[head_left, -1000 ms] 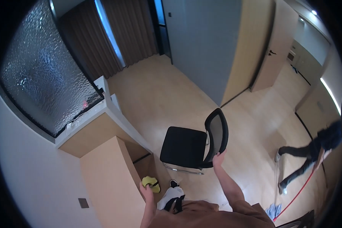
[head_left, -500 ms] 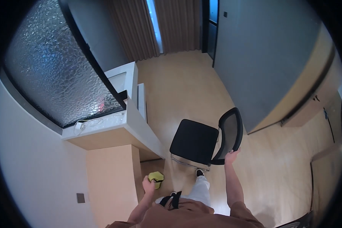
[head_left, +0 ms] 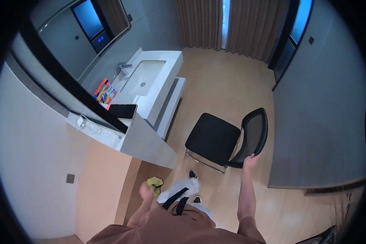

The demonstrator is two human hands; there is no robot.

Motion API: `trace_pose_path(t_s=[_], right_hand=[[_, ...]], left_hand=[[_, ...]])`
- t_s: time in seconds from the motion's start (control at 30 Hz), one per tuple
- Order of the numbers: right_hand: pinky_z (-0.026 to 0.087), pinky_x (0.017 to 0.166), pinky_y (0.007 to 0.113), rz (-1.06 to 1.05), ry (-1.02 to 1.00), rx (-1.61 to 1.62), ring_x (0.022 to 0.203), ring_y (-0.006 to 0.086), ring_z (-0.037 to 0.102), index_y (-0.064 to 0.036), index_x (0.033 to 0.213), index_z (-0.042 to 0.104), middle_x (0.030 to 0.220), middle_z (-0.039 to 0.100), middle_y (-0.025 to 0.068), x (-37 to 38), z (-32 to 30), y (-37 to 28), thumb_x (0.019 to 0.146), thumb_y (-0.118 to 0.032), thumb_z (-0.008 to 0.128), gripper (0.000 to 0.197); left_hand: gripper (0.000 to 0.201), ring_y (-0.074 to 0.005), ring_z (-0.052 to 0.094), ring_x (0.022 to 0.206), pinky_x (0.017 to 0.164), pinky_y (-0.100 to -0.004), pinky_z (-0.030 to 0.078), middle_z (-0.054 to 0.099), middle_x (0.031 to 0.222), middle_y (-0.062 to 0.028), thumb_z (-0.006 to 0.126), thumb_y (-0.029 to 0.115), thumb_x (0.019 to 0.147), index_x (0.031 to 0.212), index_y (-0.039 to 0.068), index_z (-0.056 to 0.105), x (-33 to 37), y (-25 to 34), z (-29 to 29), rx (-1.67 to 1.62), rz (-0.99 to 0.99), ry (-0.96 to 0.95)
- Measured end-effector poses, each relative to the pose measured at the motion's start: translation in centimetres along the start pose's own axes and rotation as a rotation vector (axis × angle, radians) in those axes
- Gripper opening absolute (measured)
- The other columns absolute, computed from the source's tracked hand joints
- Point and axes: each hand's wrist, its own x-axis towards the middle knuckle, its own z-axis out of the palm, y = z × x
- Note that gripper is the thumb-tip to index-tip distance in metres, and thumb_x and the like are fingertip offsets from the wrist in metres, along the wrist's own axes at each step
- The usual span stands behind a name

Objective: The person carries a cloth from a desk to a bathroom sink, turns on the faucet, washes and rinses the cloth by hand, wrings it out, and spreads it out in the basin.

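My right hand [head_left: 251, 161] is closed round the near edge of the backrest of a chair [head_left: 213, 138]. The chair has a black padded seat, a black mesh back and metal legs, and stands upright on the wooden floor. Down at the left, my left hand [head_left: 145, 191] is closed on a yellow-green cloth-like piece [head_left: 155, 181] with dark edging. That piece is held in front of a light wooden cabinet, close to my white trousers. Part of it is hidden by the hand.
At the left stands a white washbasin [head_left: 153, 67] with a tap [head_left: 124, 68] and an orange packet [head_left: 105, 91]. A phone [head_left: 123, 111] and a white cable [head_left: 89, 125] lie nearer. A grey wall [head_left: 321, 122] runs along the right, with brown curtains [head_left: 252, 28] at the far end.
My view has turned left and I have stepped forward, so the basin and mirror now show. The chair has shifted slightly right and farther in view, still in my right hand.
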Motion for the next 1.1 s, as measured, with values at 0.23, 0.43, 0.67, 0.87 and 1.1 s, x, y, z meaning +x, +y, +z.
trace_pose_path(t_s=[0.23, 0.43, 0.67, 0.87, 1.1], right_hand=[[0.034, 0.113, 0.044, -0.206, 0.009, -0.036, 0.135, 0.0412, 0.044, -0.0017, 0.151, 0.030, 0.149, 0.043, 0.0257, 12.1, 12.2, -8.2, 0.098, -0.012, 0.054, 0.059], [0.034, 0.113, 0.043, -0.151, -0.139, 0.155, 0.135, 0.0407, 0.044, -0.0005, 0.151, 0.030, 0.150, 0.042, 0.0250, 18.8, 22.7, -15.2, 0.098, -0.009, 0.051, 0.058], [0.035, 0.112, 0.044, -0.308, -0.113, 0.044, 0.135, 0.0424, 0.044, 0.0015, 0.152, 0.026, 0.148, 0.041, 0.0293, 25.0, 30.6, -17.7, 0.095, -0.006, 0.054, 0.064], [0.040, 0.106, 0.044, -0.305, -0.332, -0.048, 0.126, 0.0425, 0.051, 0.0062, 0.144, 0.032, 0.140, 0.047, 0.0299, 25.3, 30.9, -20.5, 0.096, -0.014, 0.059, 0.059], [0.052, 0.087, 0.053, -0.360, -0.176, -0.640, 0.109, 0.0419, 0.062, -0.0026, 0.143, 0.036, 0.126, 0.057, 0.0264, 34.7, 37.4, -30.7, 0.094, -0.036, 0.062, 0.065]], left_hand=[[0.039, -0.0380, 0.065, 0.096, 0.081, -0.0479, 0.052, 0.066, 0.098, -0.0189, 0.076, 0.031, 0.078, 0.100, 0.002, 0.064, 5.8, 3.2, 10.6, 0.217, 0.009, -0.202], [0.032, -0.0403, 0.065, 0.098, 0.084, -0.0496, 0.052, 0.068, 0.099, -0.0201, 0.073, 0.025, 0.079, 0.100, 0.003, 0.064, 14.5, 16.2, 12.1, 0.093, -0.160, -0.109], [0.029, -0.0427, 0.061, 0.099, 0.086, -0.0473, 0.050, 0.065, 0.101, -0.0211, 0.074, 0.015, 0.076, 0.100, 0.003, 0.064, 24.2, 28.7, 12.6, -0.180, -0.185, 0.050], [0.022, -0.0420, 0.059, 0.079, 0.071, -0.0436, 0.048, 0.063, 0.083, -0.0198, 0.072, 0.008, 0.076, 0.088, -0.002, 0.057, 30.1, 35.2, 10.8, -0.306, -0.235, 0.398], [0.014, -0.0135, 0.057, 0.074, 0.071, -0.0295, 0.048, 0.061, 0.077, -0.0077, 0.063, -0.004, 0.079, 0.092, -0.005, 0.060, 38.6, 38.0, 8.9, -0.594, -0.235, 0.566]])
